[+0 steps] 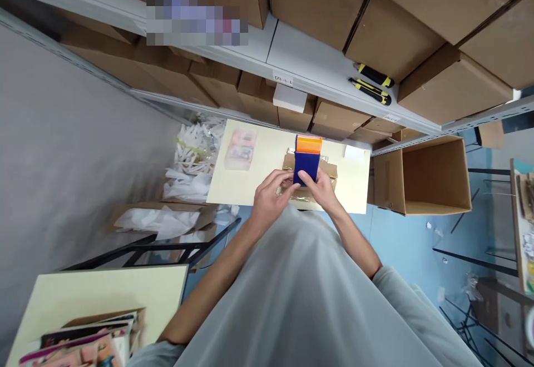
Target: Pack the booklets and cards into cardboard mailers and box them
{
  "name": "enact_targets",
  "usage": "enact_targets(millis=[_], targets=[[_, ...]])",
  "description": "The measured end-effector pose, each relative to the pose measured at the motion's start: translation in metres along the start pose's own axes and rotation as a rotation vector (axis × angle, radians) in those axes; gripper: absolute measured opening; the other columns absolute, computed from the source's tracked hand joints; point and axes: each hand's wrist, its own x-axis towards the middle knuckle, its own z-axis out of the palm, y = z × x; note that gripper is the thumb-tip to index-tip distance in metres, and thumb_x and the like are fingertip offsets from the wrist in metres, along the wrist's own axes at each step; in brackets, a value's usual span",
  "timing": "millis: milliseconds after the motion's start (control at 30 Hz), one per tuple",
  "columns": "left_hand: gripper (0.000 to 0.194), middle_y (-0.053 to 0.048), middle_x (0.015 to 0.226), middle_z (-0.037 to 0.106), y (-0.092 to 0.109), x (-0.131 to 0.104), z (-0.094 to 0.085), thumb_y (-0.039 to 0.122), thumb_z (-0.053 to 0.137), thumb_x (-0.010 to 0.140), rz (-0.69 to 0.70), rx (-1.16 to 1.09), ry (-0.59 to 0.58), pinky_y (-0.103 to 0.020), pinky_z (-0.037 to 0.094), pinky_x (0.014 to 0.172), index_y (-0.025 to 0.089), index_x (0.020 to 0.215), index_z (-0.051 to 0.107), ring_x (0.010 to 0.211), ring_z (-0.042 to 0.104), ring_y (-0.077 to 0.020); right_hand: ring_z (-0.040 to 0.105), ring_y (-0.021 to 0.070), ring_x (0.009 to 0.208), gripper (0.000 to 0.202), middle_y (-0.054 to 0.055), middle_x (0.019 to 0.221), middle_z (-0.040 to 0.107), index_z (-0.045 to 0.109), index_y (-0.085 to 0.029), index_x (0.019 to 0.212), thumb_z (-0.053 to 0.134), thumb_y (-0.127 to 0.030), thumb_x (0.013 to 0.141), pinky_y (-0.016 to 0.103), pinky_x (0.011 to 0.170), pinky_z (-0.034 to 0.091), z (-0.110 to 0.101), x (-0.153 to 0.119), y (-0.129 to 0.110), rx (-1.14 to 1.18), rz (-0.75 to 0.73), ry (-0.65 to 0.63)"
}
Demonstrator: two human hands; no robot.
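A dark blue box point(306, 168) with an orange top part point(308, 144) is held upright over the pale yellow table point(258, 189). My right hand point(319, 188) grips its lower right part, the thumb lying across its front. At its lower left edge, my left hand point(273, 192) has its fingers curled and its fingertips touching the box. Behind and below the box, a brown cardboard piece with clear tape point(330, 173) lies on the table, partly covered by the hands. A pink see-through package point(241, 150) rests on the table's left part.
Above the table, a grey shelf point(311, 58) bears cardboard boxes and two yellow-black cutters point(371, 90). An open carton point(436, 175) stands at the right. White paper scraps point(194, 153) are heaped at the left. Magazines point(95, 342) lie on another table at the lower left.
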Motion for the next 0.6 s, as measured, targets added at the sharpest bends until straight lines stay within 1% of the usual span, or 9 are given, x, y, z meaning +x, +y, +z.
enact_targets(millis=[67, 100, 200, 267, 367, 433, 467, 533, 600], targets=[[0.022, -0.007, 0.103, 0.079, 0.0, 0.0, -0.01, 0.042, 0.076, 0.1, -0.013, 0.018, -0.02, -0.037, 0.065, 0.087, 0.022, 0.109, 0.078, 0.094, 0.075, -0.0219, 0.075, 0.0278, 0.109, 0.074, 0.009, 0.113, 0.08, 0.072, -0.02, 0.121, 0.071, -0.086, 0.089, 0.042, 0.102, 0.062, 0.001, -0.008, 0.006, -0.007, -0.003, -0.027], [0.024, -0.008, 0.105, 0.079, 0.002, 0.002, -0.017, 0.042, 0.075, 0.1, -0.02, 0.009, -0.01, -0.037, 0.065, 0.087, 0.022, 0.114, 0.078, 0.096, 0.075, -0.022, 0.075, 0.0282, 0.111, 0.073, 0.009, 0.115, 0.08, 0.072, -0.021, 0.124, 0.071, -0.085, 0.09, 0.043, 0.104, 0.061, 0.0, -0.013, 0.007, -0.021, -0.014, -0.038], [0.04, -0.011, 0.125, 0.076, 0.014, 0.015, -0.044, 0.041, 0.069, 0.103, -0.026, -0.072, 0.034, -0.037, 0.065, 0.088, 0.022, 0.138, 0.073, 0.106, 0.074, -0.0225, 0.075, 0.0293, 0.113, 0.066, 0.01, 0.121, 0.08, 0.07, -0.022, 0.131, 0.072, -0.078, 0.095, 0.045, 0.104, 0.062, -0.007, -0.029, 0.005, -0.117, -0.057, -0.094], [0.043, -0.012, 0.132, 0.074, 0.025, 0.028, -0.063, 0.042, 0.067, 0.104, 0.005, -0.092, -0.006, -0.038, 0.065, 0.091, 0.024, 0.143, 0.072, 0.113, 0.072, -0.0238, 0.075, 0.03, 0.113, 0.061, 0.011, 0.123, 0.079, 0.069, -0.023, 0.133, 0.072, -0.073, 0.099, 0.045, 0.102, 0.063, -0.014, -0.036, 0.001, -0.218, -0.098, -0.141], [0.04, -0.011, 0.128, 0.075, 0.042, 0.043, -0.084, 0.046, 0.07, 0.103, 0.071, -0.049, -0.117, -0.04, 0.065, 0.094, 0.026, 0.137, 0.077, 0.114, 0.071, -0.025, 0.074, 0.0308, 0.114, 0.05, 0.013, 0.125, 0.077, 0.067, -0.023, 0.133, 0.069, -0.065, 0.105, 0.045, 0.099, 0.064, -0.027, -0.041, -0.005, -0.4, -0.205, -0.202], [0.035, -0.009, 0.124, 0.076, 0.054, 0.048, -0.092, 0.046, 0.074, 0.102, 0.141, -0.009, -0.18, -0.041, 0.065, 0.095, 0.029, 0.132, 0.079, 0.114, 0.071, -0.0251, 0.073, 0.0306, 0.111, 0.038, 0.014, 0.119, 0.077, 0.067, -0.024, 0.128, 0.067, -0.056, 0.108, 0.046, 0.097, 0.064, -0.036, -0.041, -0.009, -0.506, -0.335, -0.227], [0.032, -0.008, 0.122, 0.077, 0.059, 0.048, -0.094, 0.044, 0.075, 0.101, 0.191, 0.009, -0.199, -0.041, 0.065, 0.096, 0.03, 0.13, 0.079, 0.113, 0.072, -0.0247, 0.073, 0.0303, 0.109, 0.032, 0.013, 0.115, 0.076, 0.066, -0.024, 0.125, 0.066, -0.052, 0.109, 0.046, 0.096, 0.064, -0.04, -0.041, -0.011, -0.546, -0.411, -0.23], [0.028, -0.006, 0.121, 0.078, 0.067, 0.047, -0.096, 0.034, 0.078, 0.102, 0.308, 0.039, -0.206, -0.041, 0.063, 0.099, 0.031, 0.13, 0.079, 0.112, 0.073, -0.0228, 0.071, 0.0299, 0.104, 0.023, 0.012, 0.109, 0.075, 0.064, -0.024, 0.122, 0.064, -0.043, 0.111, 0.048, 0.093, 0.063, -0.048, -0.041, -0.015, -0.608, -0.555, -0.232], [0.03, -0.005, 0.12, 0.079, 0.074, 0.043, -0.095, 0.025, 0.077, 0.102, 0.399, 0.066, -0.19, -0.04, 0.062, 0.099, 0.031, 0.131, 0.077, 0.11, 0.073, -0.0206, 0.07, 0.0297, 0.101, 0.017, 0.011, 0.106, 0.074, 0.063, -0.024, 0.122, 0.06, -0.037, 0.112, 0.05, 0.092, 0.062, -0.054, -0.041, -0.019, -0.675, -0.655, -0.237]])
